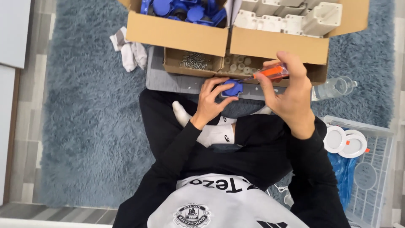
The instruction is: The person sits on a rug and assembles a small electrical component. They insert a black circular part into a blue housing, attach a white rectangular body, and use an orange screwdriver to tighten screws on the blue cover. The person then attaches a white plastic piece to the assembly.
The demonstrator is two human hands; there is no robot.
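My left hand grips a small round blue plastic part just above my crossed legs. My right hand is closed around a screwdriver with an orange and clear handle; its shaft points left toward the blue part. Both hands hover in front of a grey board. On that board a small cardboard tray holds loose screws and small white cylindrical pieces.
A large cardboard box holds several blue parts at left and white plastic housings at right. A white cloth lies on the blue-grey shaggy rug. A clear bottle and a white wire basket with round white discs sit at right.
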